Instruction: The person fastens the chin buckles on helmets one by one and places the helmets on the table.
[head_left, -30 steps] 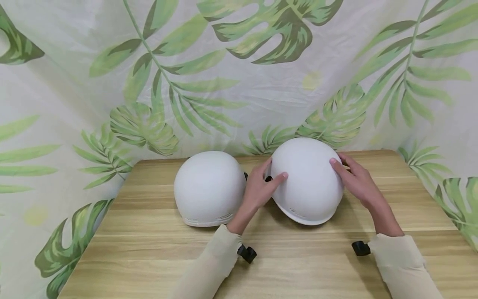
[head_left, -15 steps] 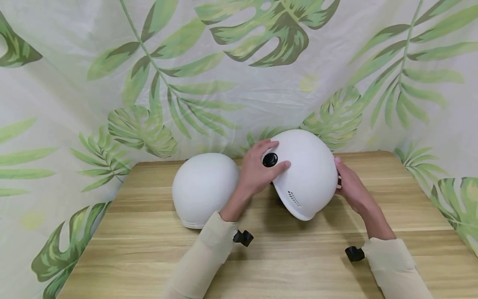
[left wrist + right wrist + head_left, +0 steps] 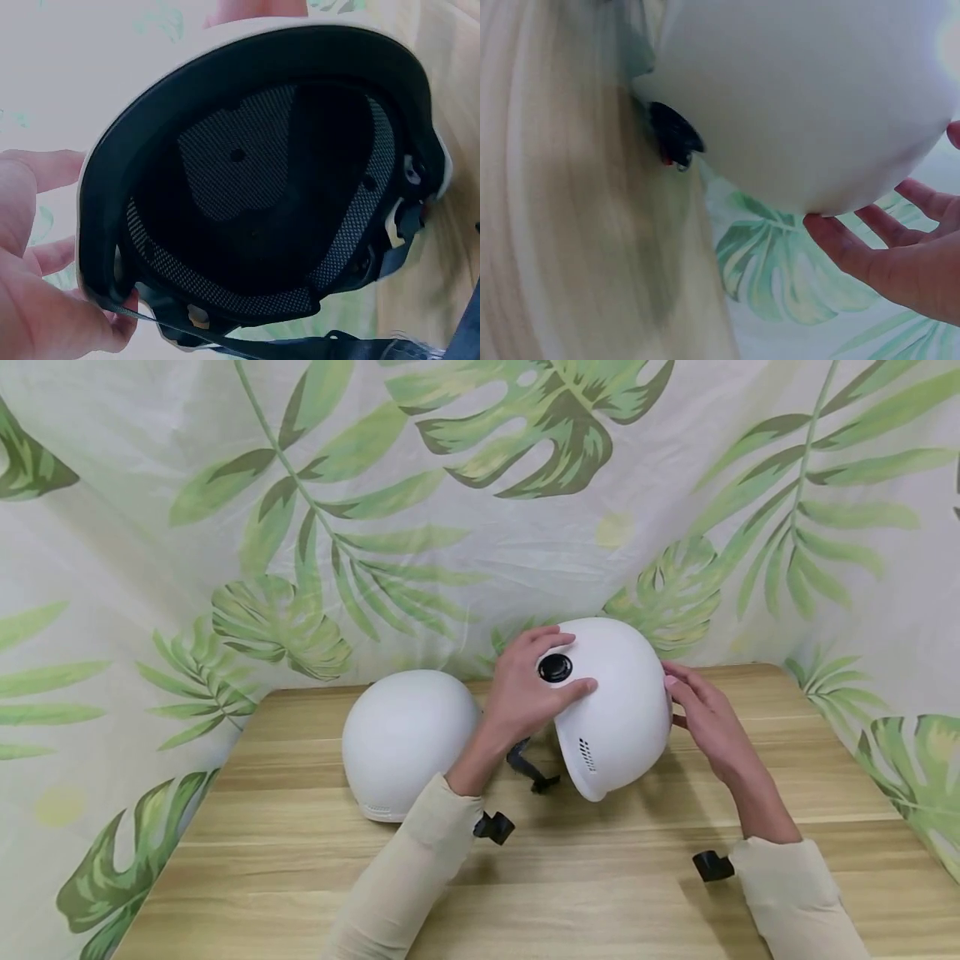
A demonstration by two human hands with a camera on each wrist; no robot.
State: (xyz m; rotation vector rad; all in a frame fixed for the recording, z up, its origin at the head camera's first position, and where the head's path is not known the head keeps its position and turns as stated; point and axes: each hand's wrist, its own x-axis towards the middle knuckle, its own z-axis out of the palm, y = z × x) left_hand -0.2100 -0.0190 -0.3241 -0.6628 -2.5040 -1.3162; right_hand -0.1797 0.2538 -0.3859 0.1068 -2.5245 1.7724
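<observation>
A white helmet (image 3: 618, 710) is held tilted between both hands, its open underside turned left. My left hand (image 3: 521, 689) grips its rim side, thumb and a finger spread on the shell around a black round disc (image 3: 555, 667). In the left wrist view the dark padded lining (image 3: 236, 161) shows, with a chin strap (image 3: 277, 347) hanging below. My right hand (image 3: 701, 718) cups the opposite, domed side with its fingertips, as the right wrist view also shows. Left of it, a second white helmet (image 3: 408, 743) sits on the table, partly hidden by the left forearm.
The wooden table (image 3: 300, 877) ends at the back against a leaf-printed cloth (image 3: 420, 543). A small black wrist-worn device (image 3: 493, 827) sticks out from the left sleeve, and another black device (image 3: 712, 866) from the right one.
The helmet in my hands has turned so its front brim faces more left and its underside opens leftward. The black disc and hanging strap have come into view. The other helmet stays put.
</observation>
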